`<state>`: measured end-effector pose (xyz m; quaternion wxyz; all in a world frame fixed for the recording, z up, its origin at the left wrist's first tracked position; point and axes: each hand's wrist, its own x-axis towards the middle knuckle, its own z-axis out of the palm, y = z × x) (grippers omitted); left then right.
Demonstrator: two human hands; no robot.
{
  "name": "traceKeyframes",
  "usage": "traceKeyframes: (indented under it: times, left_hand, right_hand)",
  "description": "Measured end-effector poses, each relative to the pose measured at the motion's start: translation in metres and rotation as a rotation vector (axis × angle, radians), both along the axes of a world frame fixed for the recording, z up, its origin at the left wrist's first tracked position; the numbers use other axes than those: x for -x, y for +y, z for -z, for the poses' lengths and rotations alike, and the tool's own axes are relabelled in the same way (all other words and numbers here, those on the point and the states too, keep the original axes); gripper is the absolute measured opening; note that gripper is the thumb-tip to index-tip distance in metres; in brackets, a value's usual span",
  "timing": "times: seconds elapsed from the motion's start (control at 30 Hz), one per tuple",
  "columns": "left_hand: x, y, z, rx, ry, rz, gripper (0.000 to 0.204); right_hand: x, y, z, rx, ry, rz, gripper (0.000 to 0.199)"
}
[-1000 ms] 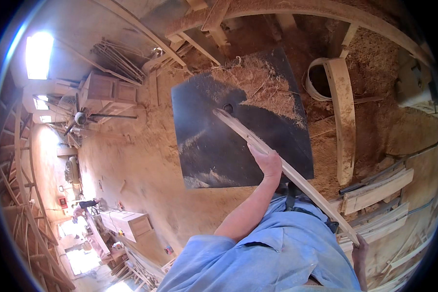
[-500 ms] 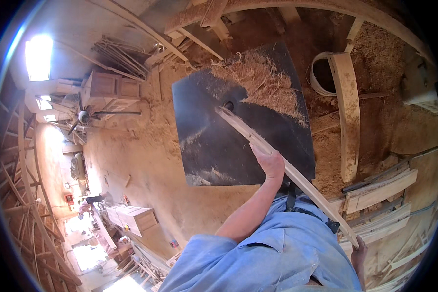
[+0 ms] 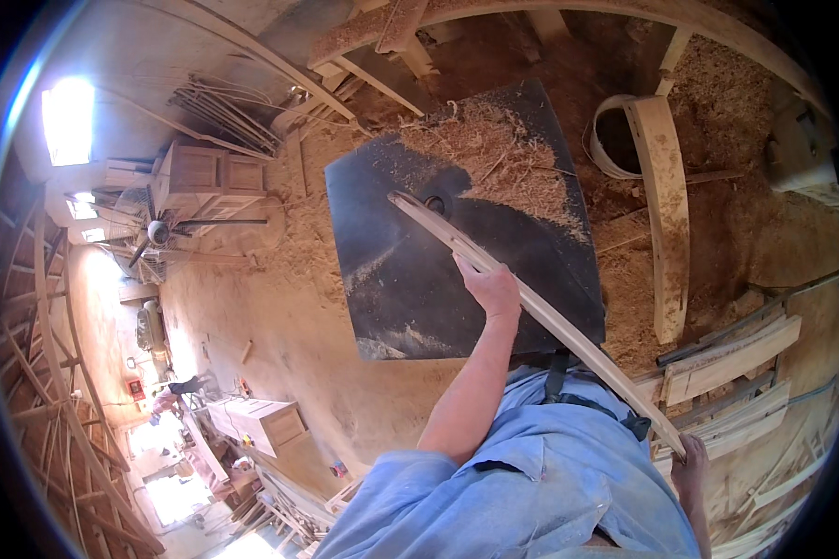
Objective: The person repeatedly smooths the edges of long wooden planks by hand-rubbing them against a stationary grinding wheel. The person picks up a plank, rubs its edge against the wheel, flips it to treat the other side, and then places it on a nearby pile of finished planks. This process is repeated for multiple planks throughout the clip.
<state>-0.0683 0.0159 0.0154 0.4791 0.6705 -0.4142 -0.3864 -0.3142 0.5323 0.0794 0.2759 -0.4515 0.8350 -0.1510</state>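
A long, pale, slightly curved wooden strip slants across a dark machine table. My left hand is closed around its middle, over the table. Near my right side, my right hand grips the strip's rear end, past the table's edge. The far end lies beside a small round spindle that stands up from the table top. Whether the wood touches the spindle I cannot tell. Wood shavings are heaped on the far right part of the table.
Right of the table stand a white bucket and a thick curved beam. Curved boards are stacked at my right. A fan and a wooden cabinet are at the left. Another person is farther off, lower left.
The strip has shifted forward and left, so its far end now reaches past the spindle. Both hands moved with it, still holding it.
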Motion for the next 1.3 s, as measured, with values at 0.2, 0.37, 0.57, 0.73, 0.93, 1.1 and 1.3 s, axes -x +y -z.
traceKeyframes:
  times: [0.2,0.37,0.57,0.73,0.93,1.1,1.3]
  left_hand:
    - [-0.022,-0.042,-0.003,0.006,0.069,0.032,0.089]
    - [-0.042,-0.090,0.003,-0.014,0.281,0.015,0.083]
    - [-0.077,-0.163,0.011,0.092,0.111,-0.026,0.073]
    - [-0.100,-0.214,0.004,0.100,0.214,-0.017,0.073]
    - [-0.184,-0.302,0.025,0.065,0.271,-0.073,0.071]
    - [-0.225,-0.357,0.023,-0.023,0.240,-0.196,0.066]
    - [-0.350,-0.410,0.066,0.180,0.137,-0.323,0.039]
  right_hand:
    - [-0.008,-0.046,0.015,-0.020,-0.023,-0.109,0.045]
    - [-0.027,-0.112,0.021,0.176,0.104,-0.176,0.042]
    - [-0.041,-0.188,0.025,0.228,0.109,-0.200,0.040]
    - [-0.056,-0.259,0.027,0.279,0.146,-0.215,0.041]
    - [-0.076,-0.372,0.018,0.351,0.133,-0.278,0.043]
    - [-0.097,-0.451,0.026,0.488,0.138,-0.308,0.046]
    - [-0.123,-0.538,0.036,0.547,0.108,-0.446,0.045]
